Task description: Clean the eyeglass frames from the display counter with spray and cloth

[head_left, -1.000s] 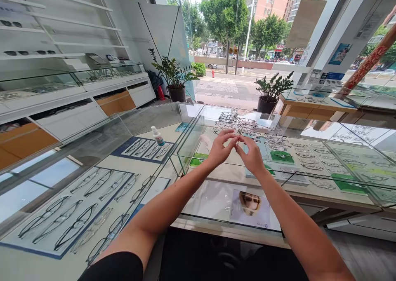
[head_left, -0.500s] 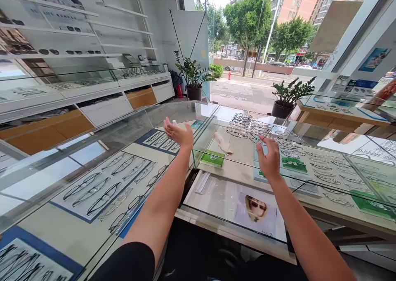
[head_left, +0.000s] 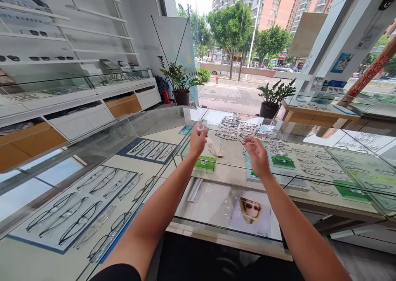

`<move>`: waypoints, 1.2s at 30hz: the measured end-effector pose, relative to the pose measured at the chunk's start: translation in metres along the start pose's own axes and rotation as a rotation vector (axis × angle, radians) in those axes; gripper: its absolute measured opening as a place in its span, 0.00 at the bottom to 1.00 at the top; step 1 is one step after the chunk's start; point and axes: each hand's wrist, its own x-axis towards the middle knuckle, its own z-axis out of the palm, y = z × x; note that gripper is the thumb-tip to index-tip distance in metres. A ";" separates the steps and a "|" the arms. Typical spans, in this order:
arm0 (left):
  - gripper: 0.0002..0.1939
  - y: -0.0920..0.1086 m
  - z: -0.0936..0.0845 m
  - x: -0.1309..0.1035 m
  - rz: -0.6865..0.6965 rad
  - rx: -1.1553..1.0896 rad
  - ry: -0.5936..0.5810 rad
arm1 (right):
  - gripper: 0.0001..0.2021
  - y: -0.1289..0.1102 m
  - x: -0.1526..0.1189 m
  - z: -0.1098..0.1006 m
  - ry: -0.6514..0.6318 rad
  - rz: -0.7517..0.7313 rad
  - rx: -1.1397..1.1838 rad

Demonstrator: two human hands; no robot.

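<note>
My left hand (head_left: pixel 198 140) is wrapped round a small white bottle (head_left: pixel 200 125), whose top points up and forward over the glass counter. To its right, my right hand (head_left: pixel 257 155) pinches a thin-framed pair of glasses (head_left: pixel 254 132) by its near part. Just beyond and below my left hand a pale cloth (head_left: pixel 213 148) lies on the counter. A green tray (head_left: pixel 204 163) sits nearer, under the left forearm's side. Rows of glasses (head_left: pixel 229 126) are spread out beyond both hands.
Glass cases (head_left: pixel 173 165) surround the hands, their edges running left and right. At the left are trays of glasses (head_left: pixel 71 207). A sunglasses picture (head_left: pixel 251 217) lies in front. Potted plants (head_left: pixel 181 85) stand beyond the counter.
My left hand has moved right, from open over the left case to closed round the bottle. My right hand has shifted slightly left with the glasses. The view has turned a little right.
</note>
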 end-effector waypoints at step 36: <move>0.40 0.026 0.054 -0.051 -0.132 0.040 -0.495 | 0.23 -0.028 -0.009 0.016 -0.402 0.292 0.373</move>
